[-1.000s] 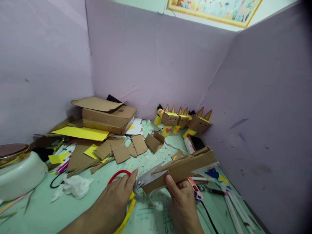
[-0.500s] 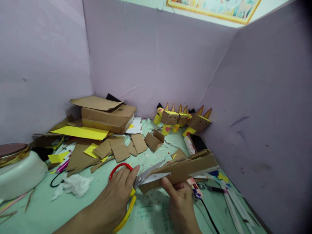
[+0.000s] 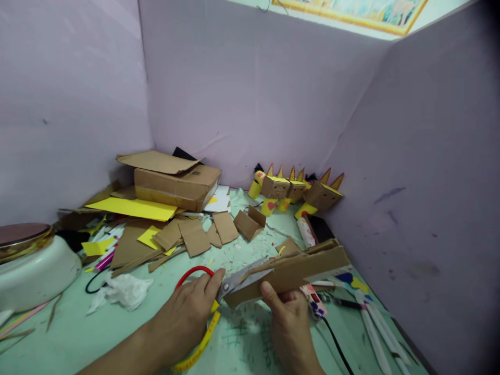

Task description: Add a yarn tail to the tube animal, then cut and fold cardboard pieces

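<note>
My left hand (image 3: pixel 187 312) is closed around the red handles of a pair of scissors (image 3: pixel 234 284). The blades lie along the near end of a folded cardboard strip (image 3: pixel 308 269), one blade in front of it and the other behind its upper edge. My right hand (image 3: pixel 291 323) grips the lower edge of that cardboard, thumb on the near face and fingers underneath. A yellow measuring tape (image 3: pixel 207 338) hangs below my left hand; whether the hand touches it I cannot tell.
Cut cardboard pieces (image 3: pixel 194 237) and a cardboard box (image 3: pixel 175 187) are at the back left. Box-headed cardboard figures (image 3: pixel 275 188) stand by the back wall. A glue gun (image 3: pixel 315 302) with a black cord lies right, near white sticks (image 3: pixel 373 333). Crumpled tissue (image 3: pixel 127 291) lies left.
The scissor blades have closed somewhat on the cardboard strip. Both hands keep nearly the same places, and the whole view has shifted slightly.
</note>
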A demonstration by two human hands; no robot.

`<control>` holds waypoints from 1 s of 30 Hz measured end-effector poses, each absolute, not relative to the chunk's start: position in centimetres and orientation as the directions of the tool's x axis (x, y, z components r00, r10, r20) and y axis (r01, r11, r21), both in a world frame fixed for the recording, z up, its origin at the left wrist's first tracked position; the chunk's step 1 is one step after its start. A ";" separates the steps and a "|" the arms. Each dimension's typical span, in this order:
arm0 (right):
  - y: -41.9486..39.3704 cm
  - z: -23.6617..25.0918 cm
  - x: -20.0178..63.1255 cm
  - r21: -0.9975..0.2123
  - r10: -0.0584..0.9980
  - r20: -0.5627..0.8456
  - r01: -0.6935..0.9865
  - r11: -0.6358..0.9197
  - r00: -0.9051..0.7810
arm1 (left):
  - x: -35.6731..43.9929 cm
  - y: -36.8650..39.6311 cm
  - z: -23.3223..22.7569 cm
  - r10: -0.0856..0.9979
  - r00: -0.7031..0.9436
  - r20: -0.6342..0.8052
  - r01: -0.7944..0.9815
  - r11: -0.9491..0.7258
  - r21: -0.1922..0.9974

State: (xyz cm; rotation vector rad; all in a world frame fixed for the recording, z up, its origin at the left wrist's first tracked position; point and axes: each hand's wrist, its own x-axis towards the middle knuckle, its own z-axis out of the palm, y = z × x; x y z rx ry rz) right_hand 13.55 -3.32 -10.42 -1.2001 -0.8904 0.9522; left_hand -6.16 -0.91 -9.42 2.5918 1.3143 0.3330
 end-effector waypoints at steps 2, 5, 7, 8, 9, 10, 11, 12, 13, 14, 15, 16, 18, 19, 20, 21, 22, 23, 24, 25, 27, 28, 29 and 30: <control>-3.3 -10.5 13.5 -0.986 0.937 0.047 -0.132 0.098 0.346 | -6.4 -0.8 -9.9 0.806 0.579 0.124 0.754 -0.587 0.294; -3.3 -10.6 13.5 -0.987 0.935 0.040 -0.131 0.091 0.352 | -6.5 -0.8 -10.3 0.805 0.574 0.147 0.744 -0.588 0.318; -3.5 -10.6 13.4 -0.988 0.931 0.034 -0.126 0.085 0.363 | -6.4 -1.0 -10.2 0.793 0.586 0.165 0.723 -0.604 0.336; -3.5 -10.5 13.4 -0.989 0.929 0.030 -0.126 0.082 0.369 | -6.3 -1.0 -10.0 0.787 0.590 0.178 0.716 -0.612 0.335; -3.6 -10.5 13.3 -0.989 0.927 0.027 -0.126 0.079 0.373 | -6.2 -1.1 -9.7 0.784 0.590 0.190 0.715 -0.617 0.328; -3.6 -10.4 13.2 -0.989 0.925 0.027 -0.124 0.080 0.378 | -6.1 -1.2 -9.5 0.785 0.587 0.198 0.720 -0.618 0.316; -3.7 -10.3 13.1 -0.989 0.925 0.031 -0.120 0.082 0.380 | -5.9 -1.2 -9.2 0.790 0.581 0.197 0.729 -0.613 0.305; -3.7 -10.2 13.1 -0.990 0.925 0.037 -0.116 0.086 0.378 | -5.8 -1.2 -8.9 0.797 0.575 0.182 0.740 -0.602 0.298; -3.7 -10.1 13.0 -0.989 0.926 0.045 -0.116 0.095 0.375 | -5.6 -1.3 -8.6 0.806 0.572 0.150 0.752 -0.589 0.297; -3.7 -10.0 12.9 -0.987 0.928 0.051 -0.121 0.103 0.369 | -5.5 -1.3 -8.4 0.813 0.572 0.109 0.761 -0.576 0.299; -3.8 -10.0 12.9 -0.985 0.931 0.053 -0.132 0.107 0.360 | -5.3 -1.3 -8.1 0.817 0.573 0.066 0.770 -0.564 0.298; -3.8 -9.9 12.8 -0.984 0.935 0.049 -0.144 0.106 0.352 | -5.2 -1.3 -7.9 0.820 0.572 0.031 0.780 -0.555 0.289; -3.8 -9.9 12.7 -0.982 0.935 0.037 -0.163 0.100 0.353 | -5.1 -1.4 -7.6 0.823 0.569 -0.002 0.798 -0.551 0.246; -3.9 -9.9 12.6 -0.981 0.937 0.027 -0.169 0.091 0.348 | -5.0 -1.5 -7.6 0.823 0.568 0.000 0.803 -0.554 0.219; -3.9 -10.0 12.5 -0.981 0.939 0.020 -0.175 0.085 0.344 | -4.9 -1.5 -7.6 0.823 0.569 0.008 0.806 -0.559 0.194; -3.9 -10.0 12.5 -0.980 0.938 0.019 -0.181 0.087 0.347 | -4.9 -1.6 -7.7 0.824 0.567 0.018 0.810 -0.561 0.173; -4.0 -10.1 12.4 -0.978 0.936 0.018 -0.187 0.089 0.351 | -4.8 -1.6 -7.8 0.824 0.566 0.028 0.812 -0.562 0.157; -4.0 -10.2 12.3 -0.977 0.933 0.017 -0.192 0.091 0.359 | -4.8 -1.6 -7.9 0.824 0.565 0.037 0.813 -0.564 0.147; -4.0 -10.3 12.3 -0.976 0.927 0.018 -0.195 0.097 0.375 | -4.7 -1.6 -8.0 0.824 0.565 0.046 0.813 -0.565 0.138; -4.0 -10.4 12.3 -0.975 0.918 0.019 -0.197 0.106 0.395 | -4.7 -1.6 -8.1 0.821 0.568 0.050 0.812 -0.569 0.129; -3.9 -10.6 12.3 -0.974 0.906 0.025 -0.192 0.116 0.422 | -4.6 -1.6 -8.1 0.812 0.582 0.051 0.806 -0.583 0.103; -3.9 -10.7 12.4 -0.975 0.903 0.034 -0.184 0.124 0.429 | -4.6 -1.6 -8.1 0.806 0.590 0.048 0.802 -0.592 0.086; -3.9 -10.8 12.5 -0.976 0.902 0.048 -0.171 0.133 0.430 | -4.7 -1.6 -8.0 0.803 0.595 0.045 0.800 -0.597 0.068; -3.8 -10.8 12.5 -0.978 0.906 0.056 -0.157 0.134 0.419 | -4.7 -1.5 -8.0 0.801 0.597 0.041 0.799 -0.599 0.055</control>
